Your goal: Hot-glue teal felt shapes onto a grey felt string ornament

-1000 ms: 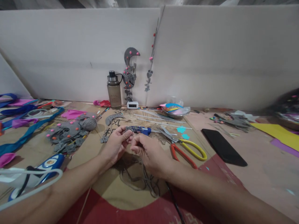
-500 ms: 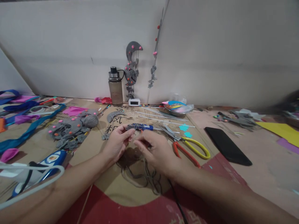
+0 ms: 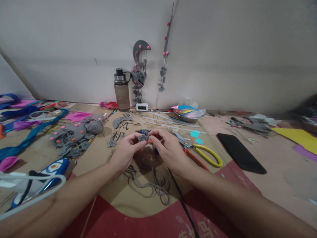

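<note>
My left hand [image 3: 125, 152] and my right hand [image 3: 168, 150] meet at the middle of the cardboard sheet [image 3: 104, 158], fingertips pinched together on a small grey felt piece [image 3: 143, 138] with an orange dot. A blue glue gun [image 3: 143, 132] lies just behind my fingers, mostly hidden by them. Its black cord [image 3: 182, 201] runs toward me under my right forearm. Loose grey yarn [image 3: 148, 185] lies in loops on the cardboard below my hands.
Yellow and red scissors [image 3: 201, 155] lie right of my right hand, a black phone [image 3: 240, 152] beyond them. Grey felt cutouts with pink dots [image 3: 71, 138] sit at left, a bottle [image 3: 122, 91], a small clock [image 3: 142, 106] and a plate [image 3: 189, 114] at the back.
My right hand moved forward and left to join the left hand's fingertips on the felt piece. The hands now cover most of the glue gun.
</note>
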A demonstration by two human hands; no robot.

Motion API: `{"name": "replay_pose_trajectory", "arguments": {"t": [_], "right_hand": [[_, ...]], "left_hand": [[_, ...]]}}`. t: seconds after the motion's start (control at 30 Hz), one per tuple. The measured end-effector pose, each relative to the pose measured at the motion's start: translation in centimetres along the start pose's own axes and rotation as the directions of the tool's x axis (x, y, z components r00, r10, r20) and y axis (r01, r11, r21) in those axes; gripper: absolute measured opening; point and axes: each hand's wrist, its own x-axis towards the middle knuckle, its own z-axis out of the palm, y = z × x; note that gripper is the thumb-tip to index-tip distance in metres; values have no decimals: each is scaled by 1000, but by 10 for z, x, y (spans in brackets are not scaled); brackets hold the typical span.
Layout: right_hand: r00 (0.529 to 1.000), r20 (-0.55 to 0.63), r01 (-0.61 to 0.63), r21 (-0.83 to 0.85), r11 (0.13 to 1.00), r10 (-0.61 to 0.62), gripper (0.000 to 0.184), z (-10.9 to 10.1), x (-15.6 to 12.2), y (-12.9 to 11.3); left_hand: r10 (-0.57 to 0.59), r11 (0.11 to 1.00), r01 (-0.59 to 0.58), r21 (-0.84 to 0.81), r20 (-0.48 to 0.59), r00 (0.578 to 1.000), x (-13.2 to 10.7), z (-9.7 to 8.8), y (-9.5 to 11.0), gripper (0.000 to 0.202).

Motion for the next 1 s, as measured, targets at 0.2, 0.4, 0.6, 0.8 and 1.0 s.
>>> {"name": "replay_pose_trajectory", "arguments": {"t": [0.2, 0.4, 0.6, 0.8, 1.0], "right_hand": [[999, 12, -35, -38, 999, 36, 11, 0, 0, -4], [996, 33, -88, 55, 995, 86, 21, -1, 3, 5], [991, -34, -124, 152, 981, 130, 12, -3, 6, 12], [993, -7, -112, 192, 975, 115, 13, -6, 9, 9], [996, -69, 58, 108, 992, -51, 16, -10, 8, 6]], "left_hand": [[-11, 999, 10, 35, 33, 999, -3, 2, 2, 20], [-64, 996, 63, -60, -6, 998, 0, 1, 2, 22], [-67, 993, 61, -104, -55, 996, 4, -1, 3, 23], [-74, 991, 66, -114, -62, 995, 4, -1, 3, 25], [-53, 993, 47, -110, -53, 997, 6, -5, 1, 22]]}}
